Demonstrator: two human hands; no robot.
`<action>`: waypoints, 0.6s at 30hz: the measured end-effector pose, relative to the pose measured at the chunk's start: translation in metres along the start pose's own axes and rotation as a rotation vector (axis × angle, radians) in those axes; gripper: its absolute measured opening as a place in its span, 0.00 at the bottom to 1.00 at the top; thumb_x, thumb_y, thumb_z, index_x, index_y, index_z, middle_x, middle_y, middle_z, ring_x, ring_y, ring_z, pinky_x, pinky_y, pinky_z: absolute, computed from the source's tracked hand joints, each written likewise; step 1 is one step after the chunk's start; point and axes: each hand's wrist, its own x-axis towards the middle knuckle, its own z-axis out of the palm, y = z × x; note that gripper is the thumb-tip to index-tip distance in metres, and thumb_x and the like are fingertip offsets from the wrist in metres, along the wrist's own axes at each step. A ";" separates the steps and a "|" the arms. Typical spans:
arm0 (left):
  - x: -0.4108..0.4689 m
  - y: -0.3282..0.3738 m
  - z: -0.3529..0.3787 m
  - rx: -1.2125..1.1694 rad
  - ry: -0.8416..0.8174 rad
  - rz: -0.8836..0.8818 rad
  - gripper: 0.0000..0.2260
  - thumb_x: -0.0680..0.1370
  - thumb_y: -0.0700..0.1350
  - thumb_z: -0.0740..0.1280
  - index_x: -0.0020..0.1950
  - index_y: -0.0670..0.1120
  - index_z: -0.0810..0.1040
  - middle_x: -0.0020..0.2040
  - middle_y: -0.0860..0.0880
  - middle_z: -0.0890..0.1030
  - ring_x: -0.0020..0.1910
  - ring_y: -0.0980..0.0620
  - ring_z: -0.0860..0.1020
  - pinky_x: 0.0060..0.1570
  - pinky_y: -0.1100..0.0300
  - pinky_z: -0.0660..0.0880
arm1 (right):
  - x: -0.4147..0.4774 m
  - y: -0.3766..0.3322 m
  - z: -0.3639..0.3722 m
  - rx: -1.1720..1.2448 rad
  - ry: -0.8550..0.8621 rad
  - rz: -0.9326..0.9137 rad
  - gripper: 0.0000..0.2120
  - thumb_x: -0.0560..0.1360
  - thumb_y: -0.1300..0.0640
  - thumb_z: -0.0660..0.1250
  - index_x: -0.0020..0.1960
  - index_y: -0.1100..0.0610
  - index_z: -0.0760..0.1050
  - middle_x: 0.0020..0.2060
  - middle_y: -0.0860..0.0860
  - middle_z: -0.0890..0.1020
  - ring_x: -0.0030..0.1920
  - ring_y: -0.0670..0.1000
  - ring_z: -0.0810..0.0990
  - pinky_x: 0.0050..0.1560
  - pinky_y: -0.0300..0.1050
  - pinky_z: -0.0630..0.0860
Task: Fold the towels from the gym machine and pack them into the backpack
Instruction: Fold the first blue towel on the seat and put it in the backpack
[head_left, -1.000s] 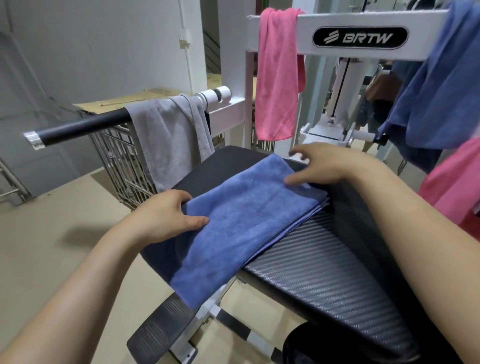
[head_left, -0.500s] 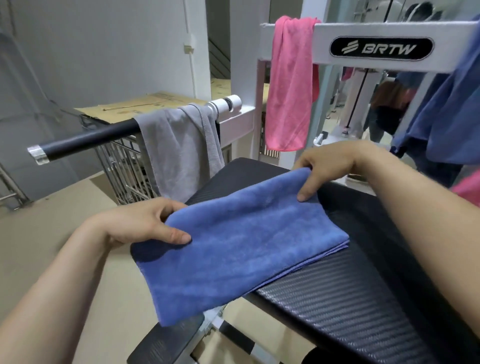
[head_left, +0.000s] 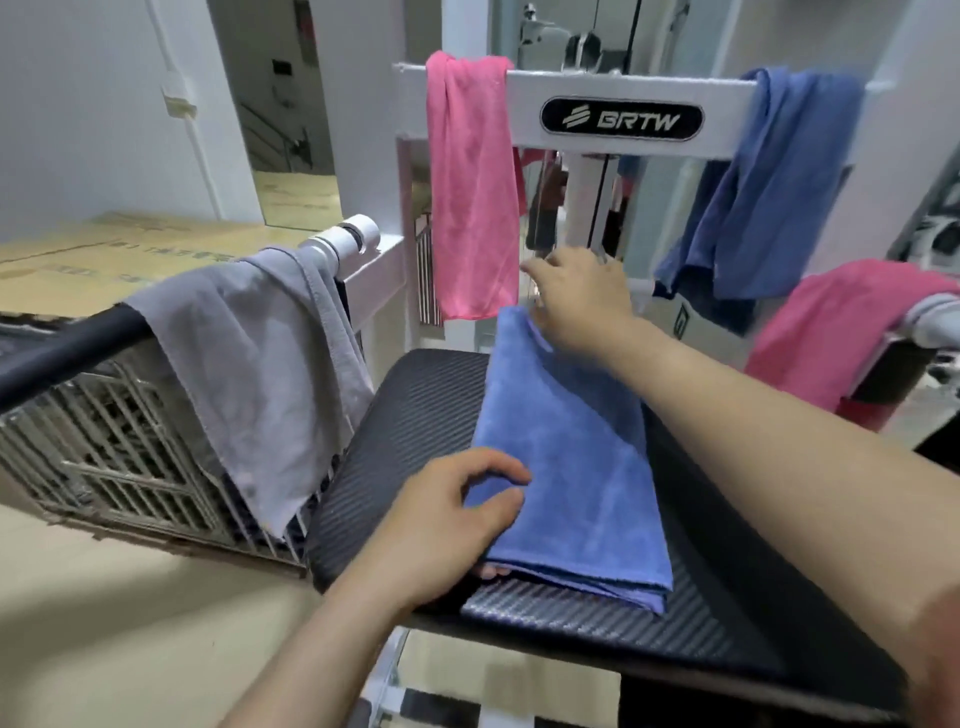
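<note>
Blue towel (head_left: 566, 457) lies lengthwise on seat pad (head_left: 395, 447), both hands gripping.

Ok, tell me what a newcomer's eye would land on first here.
The folded blue towel on the black padded seat in the middle, with the left hand gripping its near edge and the right hand at its far end. Next, the pink towel hanging from the white BRTW frame, and the grey towel draped over the bar at left.
</note>
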 end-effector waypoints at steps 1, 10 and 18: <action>-0.003 -0.003 -0.004 0.013 -0.039 -0.017 0.05 0.77 0.46 0.67 0.51 0.56 0.80 0.36 0.60 0.78 0.26 0.54 0.77 0.31 0.66 0.72 | -0.016 -0.008 0.000 0.028 -0.061 -0.039 0.15 0.75 0.52 0.64 0.60 0.54 0.73 0.52 0.54 0.76 0.57 0.59 0.74 0.53 0.56 0.72; -0.020 -0.023 -0.026 0.074 -0.225 0.025 0.20 0.70 0.40 0.73 0.55 0.61 0.79 0.28 0.52 0.74 0.28 0.56 0.71 0.33 0.61 0.70 | -0.154 -0.031 -0.002 0.208 -0.213 0.020 0.30 0.77 0.38 0.51 0.70 0.57 0.69 0.69 0.57 0.71 0.69 0.58 0.68 0.65 0.53 0.67; 0.006 -0.032 -0.027 0.813 -0.003 0.709 0.21 0.71 0.44 0.62 0.64 0.53 0.75 0.66 0.43 0.73 0.65 0.39 0.70 0.59 0.44 0.72 | -0.183 -0.037 -0.025 0.432 -0.115 -0.024 0.29 0.76 0.36 0.56 0.68 0.54 0.72 0.69 0.54 0.72 0.70 0.51 0.69 0.68 0.53 0.67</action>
